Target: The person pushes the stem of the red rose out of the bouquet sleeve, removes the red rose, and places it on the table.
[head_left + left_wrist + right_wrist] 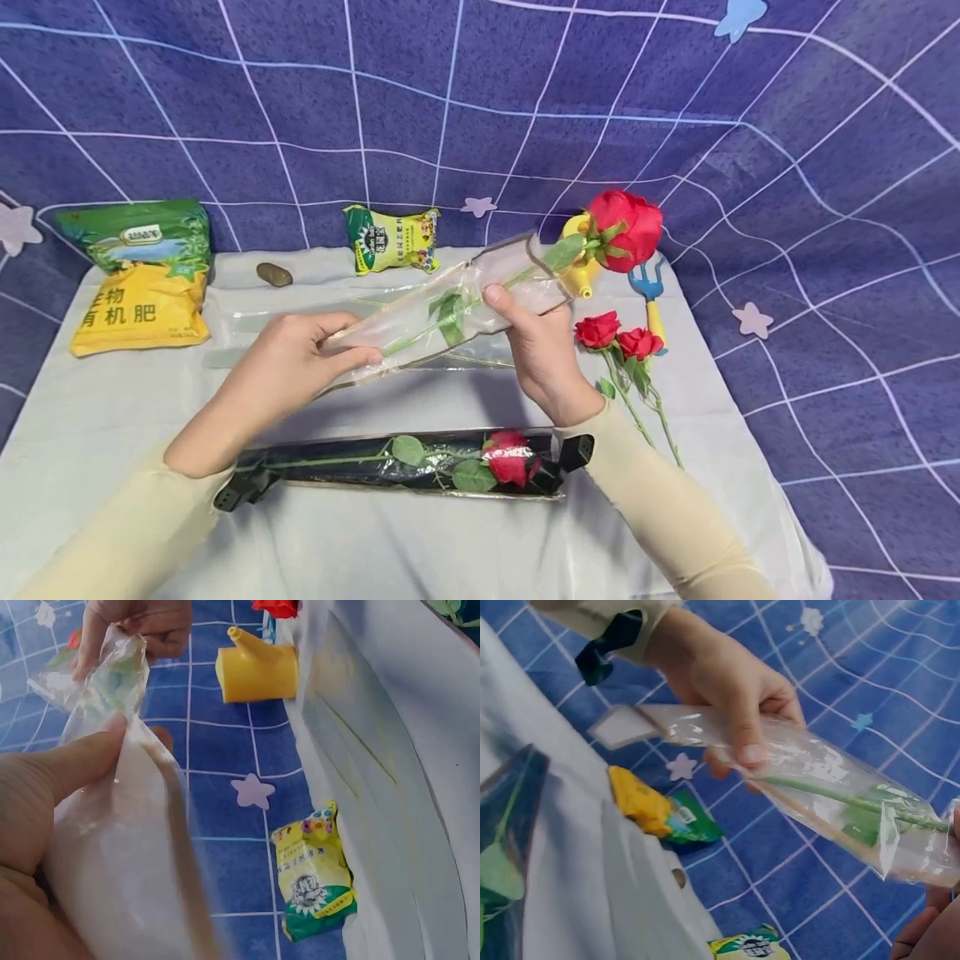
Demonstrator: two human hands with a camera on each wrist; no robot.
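Observation:
A red rose (630, 229) on a green stem lies inside a clear flower sleeve (405, 321) with gold-brown edging. Its bloom sticks out past the wide end, up and to the right. My left hand (281, 362) pinches the narrow end between thumb and fingers. Near the wide mouth, my right hand (543, 362) grips the sleeve, thumb on top and fingers behind. In the right wrist view, stem and leaf (862, 825) show through the film. Below both hands, a second rose (510, 457) lies in a black-backed sleeve (337, 475) on the white cloth.
Flat clear sleeves (262, 333) lie behind the hands. Two smaller roses (597, 330) and a blue garden fork (647, 279) are at right, with a yellow watering can (259, 673) nearby. Fertilizer bags (138, 308), a brown stone (274, 274) and a small packet (392, 242) line the back.

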